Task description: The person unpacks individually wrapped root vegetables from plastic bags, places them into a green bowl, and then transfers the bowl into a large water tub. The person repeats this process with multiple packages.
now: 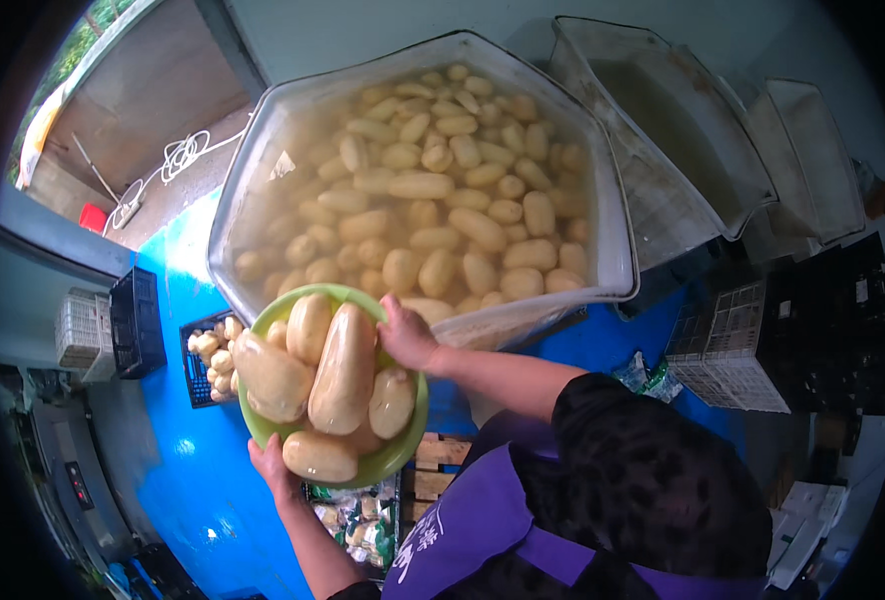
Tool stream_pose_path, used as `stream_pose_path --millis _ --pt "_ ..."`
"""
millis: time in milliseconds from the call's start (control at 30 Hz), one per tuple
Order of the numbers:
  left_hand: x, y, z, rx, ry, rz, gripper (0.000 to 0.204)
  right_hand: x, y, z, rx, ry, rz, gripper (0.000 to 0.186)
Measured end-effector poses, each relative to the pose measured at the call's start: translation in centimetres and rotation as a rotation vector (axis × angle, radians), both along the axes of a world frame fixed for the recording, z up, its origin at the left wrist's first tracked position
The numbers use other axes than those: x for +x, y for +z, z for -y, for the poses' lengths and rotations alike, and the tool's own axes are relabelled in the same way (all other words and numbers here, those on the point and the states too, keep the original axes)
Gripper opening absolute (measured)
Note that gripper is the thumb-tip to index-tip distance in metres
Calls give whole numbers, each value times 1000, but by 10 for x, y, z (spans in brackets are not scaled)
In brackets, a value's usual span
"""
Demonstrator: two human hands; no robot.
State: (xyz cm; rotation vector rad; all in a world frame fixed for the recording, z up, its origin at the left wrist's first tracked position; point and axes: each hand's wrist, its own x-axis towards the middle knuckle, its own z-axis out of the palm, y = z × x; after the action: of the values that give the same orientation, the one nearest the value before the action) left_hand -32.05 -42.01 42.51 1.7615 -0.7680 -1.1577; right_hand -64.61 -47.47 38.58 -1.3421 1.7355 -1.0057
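A round light green plastic basin (411,440) is held up between my two hands, in front of the big tub. Several large, wet, pale peeled roots (341,370), which look like lotus root pieces, fill it. My left hand (275,466) grips the basin's lower left rim. On the upper right rim, my right hand (406,334) is closed, thumb toward the inside. Beyond the basin stands a large white tub (618,250) of cloudy water, crowded with more such roots (478,228). The basin hides part of the tub's near left edge.
A dark crate (201,385) of pale roots sits on the blue floor at left. Below the basin are a crate of packaged goods (368,520) and a wooden pallet (431,468). Further tubs (653,180) stand at back right, above stacked crates (763,350).
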Motion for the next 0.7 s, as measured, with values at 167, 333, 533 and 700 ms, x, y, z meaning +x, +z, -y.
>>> stream_pose_path --millis 167,333,533,700 --pt "30 -30 1 -55 -45 59 36 2 -6 0 62 65 99 30" --pt "14 -12 0 -1 52 79 35 -2 10 0 143 131 172 29" --pt "16 -10 8 27 78 103 35 -5 9 6 155 163 240 31" --pt "12 -8 13 67 21 124 35 -10 11 5 155 129 257 32"
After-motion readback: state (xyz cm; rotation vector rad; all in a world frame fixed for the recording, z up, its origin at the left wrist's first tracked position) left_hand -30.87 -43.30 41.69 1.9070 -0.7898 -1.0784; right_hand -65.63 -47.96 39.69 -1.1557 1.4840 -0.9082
